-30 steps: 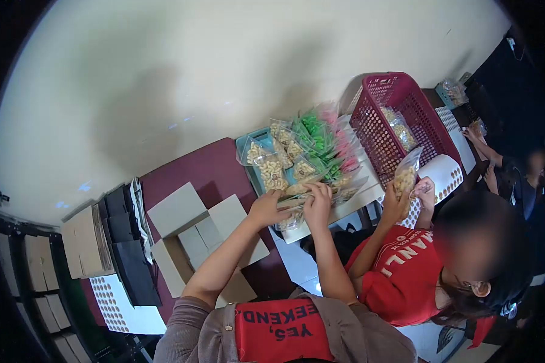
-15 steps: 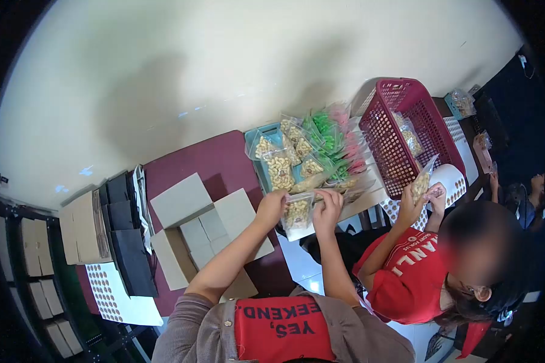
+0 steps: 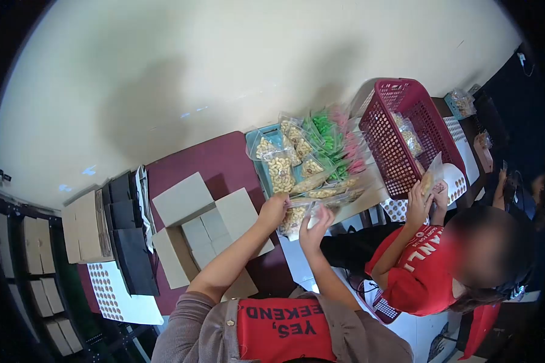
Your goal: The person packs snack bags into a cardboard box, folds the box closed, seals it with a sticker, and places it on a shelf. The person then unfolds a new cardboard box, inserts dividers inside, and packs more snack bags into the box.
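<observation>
From my remote seat I count one carton [image 3: 171, 259] at centre left, one magenta basket [image 3: 384, 148] at upper right and two hands, while the overlapping bags crowding the single teal tray [image 3: 263, 179] defeat a count and the neighbour's head is blurred out. Just below frame centre is the clear bag [image 3: 292, 221], plump with pale pieces, partly covered by my left hand [image 3: 274, 210], fingers closed on its upper corner, and my right hand [image 3: 318, 228], half open at its other edge, its grip unclear.
</observation>
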`<state>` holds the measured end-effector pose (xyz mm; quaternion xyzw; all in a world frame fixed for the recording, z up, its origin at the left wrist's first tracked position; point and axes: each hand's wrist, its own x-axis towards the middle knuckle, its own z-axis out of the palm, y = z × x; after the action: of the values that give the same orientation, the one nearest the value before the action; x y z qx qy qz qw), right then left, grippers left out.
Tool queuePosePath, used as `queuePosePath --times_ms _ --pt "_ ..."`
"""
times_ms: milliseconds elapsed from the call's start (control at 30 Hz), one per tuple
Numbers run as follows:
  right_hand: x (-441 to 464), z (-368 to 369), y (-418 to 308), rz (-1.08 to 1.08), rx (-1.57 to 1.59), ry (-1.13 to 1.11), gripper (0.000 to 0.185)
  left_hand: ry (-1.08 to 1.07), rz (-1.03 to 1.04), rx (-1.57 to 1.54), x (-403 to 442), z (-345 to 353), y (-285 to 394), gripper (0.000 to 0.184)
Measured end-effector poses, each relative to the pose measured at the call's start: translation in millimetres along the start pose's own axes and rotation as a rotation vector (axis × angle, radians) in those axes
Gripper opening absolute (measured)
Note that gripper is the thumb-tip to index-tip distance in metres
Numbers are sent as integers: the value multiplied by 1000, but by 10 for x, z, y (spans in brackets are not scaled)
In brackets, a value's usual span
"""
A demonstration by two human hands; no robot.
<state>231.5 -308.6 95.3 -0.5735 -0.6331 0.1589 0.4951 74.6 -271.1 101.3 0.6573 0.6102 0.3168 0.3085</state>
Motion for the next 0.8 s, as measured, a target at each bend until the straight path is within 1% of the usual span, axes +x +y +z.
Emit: queuePosePath --times_ms 33,67,167,267,300,367,400,433,467,500,567,633,667,700,733,767,800 --pt "191 5 -95 -52 -11 45 55 -9 -11 9 -5 2 35 8" --pt "408 -12 -189 -85 -35 83 56 -17 -22 19 -2 14 57 10" --pt "1023 -56 -263 -143 -77 195 55 -97 -51 127 -16 93 75 22" --pt "1444 -146 -151 -16 -39 249 56 -3 58 32 -109 119 64 32" --pt "1516 -181 -78 -49 -48 274 56 -15 94 80 -123 175 -1 46" --pt "1597 -225 44 -114 -69 321 56 -73 33 88 -142 101 87 54" --pt "1566 -234 54 -158 -136 319 57 -106 4 90 -169 53 155 58" --pt "1512 -270 61 -203 -203 318 58 -159 -31 66 -159 4 200 71" --pt "1439 -316 73 -247 -271 319 58 -154 -41 29 -154 -40 255 73" --pt "1303 -282 45 -191 -201 350 47 -149 -49 -5 -141 -84 311 75" --pt "873 -243 348 -158 -267 286 39 -123 -18 -37 -136 -127 384 77" --pt "346 -133 438 -12 -20 122 32 -80 57 -32 -152 -136 423 78" --pt "-9 -40 642 25 -3 5 32 -65 95 -13 -160 -126 424 78" --pt "-252 -15 591 137 16 -151 36 -52 133 7 -173 -111 420 78" --pt "-449 11 585 132 -46 -311 43 -40 173 28 -190 -91 410 77" --pt "-594 42 555 84 -70 -391 50 -58 159 -16 -208 9 294 58" --pt "-711 110 580 119 -35 -416 58 -107 111 -14 -213 32 263 53"
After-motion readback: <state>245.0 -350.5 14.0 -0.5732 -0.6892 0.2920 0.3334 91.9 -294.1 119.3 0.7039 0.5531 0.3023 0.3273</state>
